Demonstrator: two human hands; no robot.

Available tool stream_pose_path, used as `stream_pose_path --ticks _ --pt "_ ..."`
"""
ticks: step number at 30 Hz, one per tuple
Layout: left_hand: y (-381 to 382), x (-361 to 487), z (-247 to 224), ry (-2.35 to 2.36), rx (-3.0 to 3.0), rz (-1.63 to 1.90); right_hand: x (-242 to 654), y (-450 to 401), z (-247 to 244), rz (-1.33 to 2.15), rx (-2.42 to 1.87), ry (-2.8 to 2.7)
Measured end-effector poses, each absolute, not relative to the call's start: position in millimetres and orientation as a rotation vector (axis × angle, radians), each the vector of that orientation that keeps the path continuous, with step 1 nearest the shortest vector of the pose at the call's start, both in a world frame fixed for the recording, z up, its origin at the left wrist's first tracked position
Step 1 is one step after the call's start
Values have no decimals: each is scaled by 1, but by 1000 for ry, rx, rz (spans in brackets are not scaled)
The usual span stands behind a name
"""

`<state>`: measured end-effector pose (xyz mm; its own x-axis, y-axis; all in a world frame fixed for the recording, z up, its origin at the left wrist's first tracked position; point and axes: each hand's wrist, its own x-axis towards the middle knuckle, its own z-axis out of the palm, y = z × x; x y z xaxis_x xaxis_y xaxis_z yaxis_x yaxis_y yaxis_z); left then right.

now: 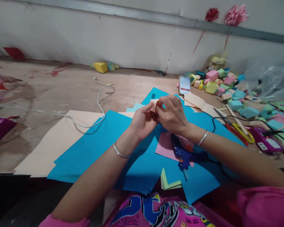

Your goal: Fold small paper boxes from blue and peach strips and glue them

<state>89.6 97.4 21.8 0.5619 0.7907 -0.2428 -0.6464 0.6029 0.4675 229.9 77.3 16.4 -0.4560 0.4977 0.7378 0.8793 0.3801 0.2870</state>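
Observation:
My left hand [144, 122] and my right hand [172, 114] meet above blue paper sheets [94, 148]. Between their fingertips is a small peach paper piece [153, 102], mostly covered by the fingers. My left hand cups it from the left, thumb along its upper side. The right fingers pinch close against it. Below my right wrist, a blue glue gun [181, 154] lies on a pink paper sheet [164, 146]. Folded pale green paper [168, 184] sits at the front edge of the blue sheets.
A heap of small coloured paper boxes [227, 80] fills the back right, near a phone [185, 85]. Yellow-and-red scissors [241, 132] and a purple device [266, 140] lie at the right. A white cable [99, 97] crosses peach sheets [52, 138] on the left.

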Motion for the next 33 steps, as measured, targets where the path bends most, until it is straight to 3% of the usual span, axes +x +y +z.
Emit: stream_pose_path --ticks 12,25,33 --pt "97 95 20 578 549 1059 233 62 26 -848 -1410 -2074" --pt "90 89 32 379 635 1125 229 57 32 -451 -1261 -2018" --pt "90 90 30 431 599 1129 225 60 31 -458 -1250 -2033"
